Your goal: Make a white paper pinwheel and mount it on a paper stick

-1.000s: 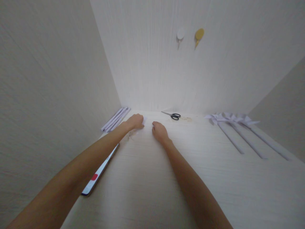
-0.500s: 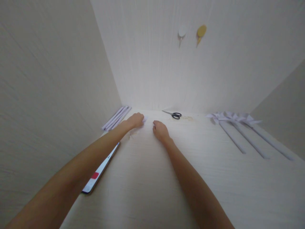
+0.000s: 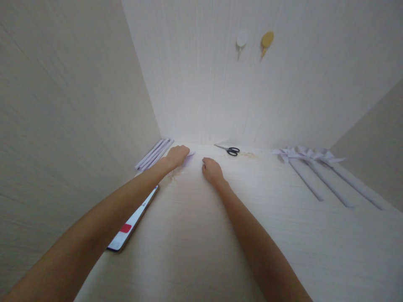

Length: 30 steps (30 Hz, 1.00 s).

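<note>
Pale table [image 3: 195,235]: scissors [image 3: 229,149], phone [image 3: 132,220]

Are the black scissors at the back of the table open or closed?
Closed, as far as can be seen: the scissors lie flat on the table, their blades showing as a single thin line leftward from the black handles. They are small in view.

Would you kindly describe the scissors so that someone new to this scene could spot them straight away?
Look along the pale wooden table to its far edge, where it meets the back wall. The scissors lie flat there, beyond the right hand and left of the paper pinwheels. Their black handles and thin metal blades make them the only dark thing among white paper pieces.
</note>
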Available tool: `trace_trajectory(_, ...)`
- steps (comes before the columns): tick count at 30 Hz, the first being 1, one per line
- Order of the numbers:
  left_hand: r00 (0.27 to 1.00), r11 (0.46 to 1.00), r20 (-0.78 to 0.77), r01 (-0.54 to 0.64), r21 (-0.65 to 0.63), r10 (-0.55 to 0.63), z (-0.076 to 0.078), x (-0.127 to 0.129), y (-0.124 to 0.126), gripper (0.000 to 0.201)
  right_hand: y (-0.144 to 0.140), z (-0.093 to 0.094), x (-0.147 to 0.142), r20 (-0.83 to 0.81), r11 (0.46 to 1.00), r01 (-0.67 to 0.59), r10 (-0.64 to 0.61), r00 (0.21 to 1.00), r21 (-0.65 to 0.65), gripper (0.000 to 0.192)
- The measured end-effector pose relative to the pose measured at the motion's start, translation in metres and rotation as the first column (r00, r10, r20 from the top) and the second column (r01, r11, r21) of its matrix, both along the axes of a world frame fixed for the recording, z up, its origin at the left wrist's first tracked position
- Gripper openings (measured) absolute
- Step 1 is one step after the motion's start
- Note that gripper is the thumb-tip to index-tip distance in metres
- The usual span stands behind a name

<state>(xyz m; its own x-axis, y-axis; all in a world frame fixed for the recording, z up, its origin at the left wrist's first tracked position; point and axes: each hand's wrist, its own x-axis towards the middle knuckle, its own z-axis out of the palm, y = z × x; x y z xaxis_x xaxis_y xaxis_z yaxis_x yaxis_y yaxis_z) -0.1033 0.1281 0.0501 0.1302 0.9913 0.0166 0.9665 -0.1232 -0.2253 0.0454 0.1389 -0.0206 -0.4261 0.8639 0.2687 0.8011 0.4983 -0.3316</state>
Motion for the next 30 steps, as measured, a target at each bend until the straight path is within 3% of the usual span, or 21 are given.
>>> trace_trajectory(11,0.999,0.976,-0.008,-0.044,0.214,0.047,0.054,-0.008,-0.019,0.026,0.001,0.0,0.001,-0.028,1.0,0.0,-0.001,1.0,-0.019,0.031)
trace_trajectory(14,0.99,0.953,0.134,-0.084,0.291,0.047,0.066,-0.013,-0.022,0.019,0.0,0.0,0.002,-0.055,0.999,0.0,-0.003,0.998,-0.038,0.03)
trace_trajectory(17,0.915,0.925,0.403,-0.134,0.355,-0.022,0.079,-0.019,-0.027,0.014,-0.002,0.002,0.002,-0.119,0.998,-0.007,0.0,0.993,-0.057,0.031)
trace_trajectory(20,0.708,0.918,0.695,-0.181,0.353,-0.127,0.088,-0.021,-0.039,0.02,-0.007,0.006,0.003,-0.242,0.998,-0.022,0.007,0.97,-0.062,0.035)
trace_trajectory(23,0.362,0.946,0.916,-0.2,0.256,-0.171,0.088,-0.013,-0.057,0.02,-0.013,0.014,0.007,-0.408,0.997,-0.04,0.008,0.913,-0.071,0.037)
trace_trajectory(25,0.101,0.957,0.972,-0.18,0.228,-0.212,0.084,-0.005,-0.067,0.021,-0.02,0.02,0.013,-0.514,0.993,-0.068,0.01,0.858,-0.095,0.034)
trace_trajectory(27,-0.105,0.973,0.975,-0.145,0.18,-0.196,0.078,0.005,-0.074,0.022,-0.03,0.025,0.025,-0.601,0.986,-0.11,0.013,0.799,-0.124,0.029)
trace_trajectory(30,-0.24,0.992,0.966,-0.104,0.074,-0.097,0.066,0.024,-0.08,0.024,-0.053,0.032,0.052,-0.694,0.967,-0.188,0.018,0.72,-0.169,0.02)
